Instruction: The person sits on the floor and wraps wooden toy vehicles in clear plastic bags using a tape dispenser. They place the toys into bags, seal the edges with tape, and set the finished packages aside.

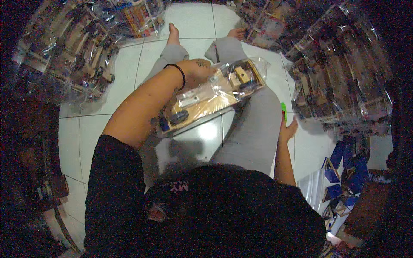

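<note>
Across my lap lies a wooden toy truck (202, 101) wrapped in clear plastic, with dark wheels and a pale wood block at its right end. My left hand (200, 71) reaches over to the truck's far edge and grips it, the fingertips hidden behind the package. Beside my right thigh, low over the floor, my right hand (289, 129) is closed around a narrow bright green object (284, 112). Only part of that object shows, too little to name its kind.
Piles of plastic-wrapped wooden toys (340, 86) stand at the right, and more wrapped toys (81, 60) are stacked at the left. Blue and wooden pieces (344, 176) lie at the lower right beside a clear plastic sheet (312, 187). White tiles (193, 21) cover the floor.
</note>
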Demonstrator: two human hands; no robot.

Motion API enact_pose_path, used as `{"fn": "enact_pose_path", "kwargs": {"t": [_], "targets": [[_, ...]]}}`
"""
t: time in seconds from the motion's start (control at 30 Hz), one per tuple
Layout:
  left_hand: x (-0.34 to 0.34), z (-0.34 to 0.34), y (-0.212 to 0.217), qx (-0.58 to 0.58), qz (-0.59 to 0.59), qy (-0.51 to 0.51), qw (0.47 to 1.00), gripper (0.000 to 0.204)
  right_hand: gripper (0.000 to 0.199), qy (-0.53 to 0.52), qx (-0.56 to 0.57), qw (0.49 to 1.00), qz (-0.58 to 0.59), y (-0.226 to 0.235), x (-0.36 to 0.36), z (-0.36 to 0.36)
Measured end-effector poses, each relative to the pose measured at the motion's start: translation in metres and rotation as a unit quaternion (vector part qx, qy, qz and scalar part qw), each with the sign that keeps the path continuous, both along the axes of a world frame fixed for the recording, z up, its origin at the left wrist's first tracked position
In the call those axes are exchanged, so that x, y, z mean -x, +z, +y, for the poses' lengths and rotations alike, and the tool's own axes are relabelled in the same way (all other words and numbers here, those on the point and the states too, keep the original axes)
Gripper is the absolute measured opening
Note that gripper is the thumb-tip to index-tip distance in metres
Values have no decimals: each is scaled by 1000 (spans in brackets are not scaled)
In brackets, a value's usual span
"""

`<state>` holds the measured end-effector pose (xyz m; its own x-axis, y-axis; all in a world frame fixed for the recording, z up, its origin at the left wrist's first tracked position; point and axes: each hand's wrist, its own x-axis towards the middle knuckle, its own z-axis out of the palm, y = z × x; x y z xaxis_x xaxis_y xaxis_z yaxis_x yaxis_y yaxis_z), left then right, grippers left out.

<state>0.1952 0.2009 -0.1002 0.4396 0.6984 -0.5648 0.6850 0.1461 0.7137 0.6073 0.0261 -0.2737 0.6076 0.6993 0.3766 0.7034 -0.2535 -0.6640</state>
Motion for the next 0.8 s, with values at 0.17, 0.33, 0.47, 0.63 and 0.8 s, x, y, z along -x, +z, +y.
{"fn": "enact_pose_path", "kwargs": {"t": [0.17, 0.33, 0.47, 0.63, 0.8], "targets": [[12, 37, -14, 217, 108, -177, 954, 94, 76, 255, -71, 964, -22, 134, 143, -15], [19, 35, -35, 225, 31, -219, 949, 84, 112, 409, -45, 910, 47, 109, 292, -27], [39, 15, -25, 81, -122, -109, 983, 83, 94, 364, -162, 910, 111, 104, 283, 23], [55, -47, 32, 128, -295, 244, 915, 95, 57, 342, 4, 612, 714, 205, 237, 95], [29, -151, 60, -176, -239, 121, 947, 60, 60, 292, 85, 510, 805, 227, 240, 94]]}}
